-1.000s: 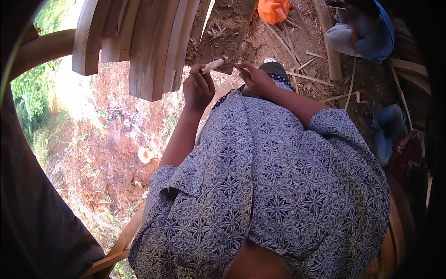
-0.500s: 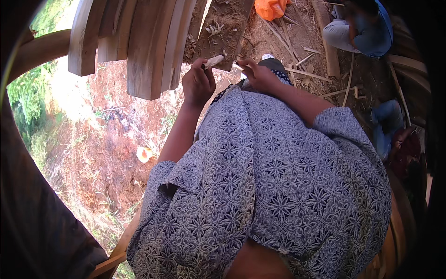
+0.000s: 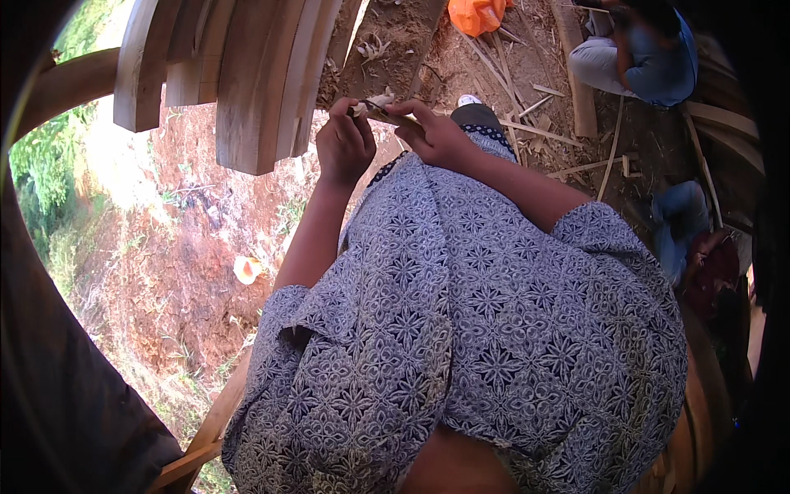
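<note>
Above the lap, left hand (image 3: 344, 148) & right hand (image 3: 434, 136) both grip 1 small pale stick (image 3: 374, 105), beside curved wooden planks (image 3: 247, 74).

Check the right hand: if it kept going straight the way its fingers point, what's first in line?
Right hand points left along the small pale stick; first in line is the left hand gripping the same stick, as far as depth shows.

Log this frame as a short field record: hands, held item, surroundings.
left hand: closed around one end of a small pale stick-like piece
right hand: fingers on the other end of that piece
clothing: blue patterned garment
overhead left: stacked curved wooden planks
ground: reddish soil, wood offcuts
other person: seated, blue top
orange bag: top edge
</note>
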Motion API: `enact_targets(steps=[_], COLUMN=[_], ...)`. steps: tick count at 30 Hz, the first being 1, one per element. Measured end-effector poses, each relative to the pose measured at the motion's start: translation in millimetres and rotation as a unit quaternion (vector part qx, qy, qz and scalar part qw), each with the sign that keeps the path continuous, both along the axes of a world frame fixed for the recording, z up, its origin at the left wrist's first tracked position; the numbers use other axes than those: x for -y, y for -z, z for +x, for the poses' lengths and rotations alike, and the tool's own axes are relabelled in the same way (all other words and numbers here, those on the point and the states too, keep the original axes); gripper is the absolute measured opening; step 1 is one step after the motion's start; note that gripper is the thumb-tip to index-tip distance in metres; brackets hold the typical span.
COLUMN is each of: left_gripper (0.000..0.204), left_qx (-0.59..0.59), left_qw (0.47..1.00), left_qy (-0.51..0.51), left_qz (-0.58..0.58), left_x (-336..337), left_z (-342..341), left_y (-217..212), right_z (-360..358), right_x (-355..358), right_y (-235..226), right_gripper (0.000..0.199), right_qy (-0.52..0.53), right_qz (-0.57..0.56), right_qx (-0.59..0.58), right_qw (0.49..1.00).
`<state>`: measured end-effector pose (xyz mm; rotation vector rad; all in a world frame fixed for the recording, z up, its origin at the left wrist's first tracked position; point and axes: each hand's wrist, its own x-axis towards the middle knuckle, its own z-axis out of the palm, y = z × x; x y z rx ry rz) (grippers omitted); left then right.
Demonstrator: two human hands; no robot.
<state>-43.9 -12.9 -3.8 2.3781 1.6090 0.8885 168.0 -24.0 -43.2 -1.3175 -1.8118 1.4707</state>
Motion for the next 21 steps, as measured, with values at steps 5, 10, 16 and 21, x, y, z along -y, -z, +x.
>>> enact_targets(steps=[5,10,16,21], left_gripper=[0.03,0.026,0.025,0.024], left_qx=[0.023,0.009,0.0,-0.006], left_qw=[1.0,1.0,0.999,1.0], left_qy=[0.005,-0.021,-0.014,-0.015], left_qz=[-0.02,0.011,0.032,-0.004], left_x=[4.0,0.3,5.3,-3.9], left_z=[8.7,-0.2,8.9,12.8], left_y=[-3.8,-0.1,-4.4,-6.4], right_z=[20.3,24.5,3.9,24.6], right_x=[-0.6,-18.8,-3.3,-11.2], right_y=[76.1,44.1,-5.3,70.7], right_gripper=[0.037,0.043,0.04,0.034], right_qy=[0.026,0.032,0.006,-0.002], right_qz=[0.014,-0.284,-0.028,-0.012], right_qx=[0.062,-0.062,0.002,0.075], right_qw=[0.998,0.956,1.0,0.997])
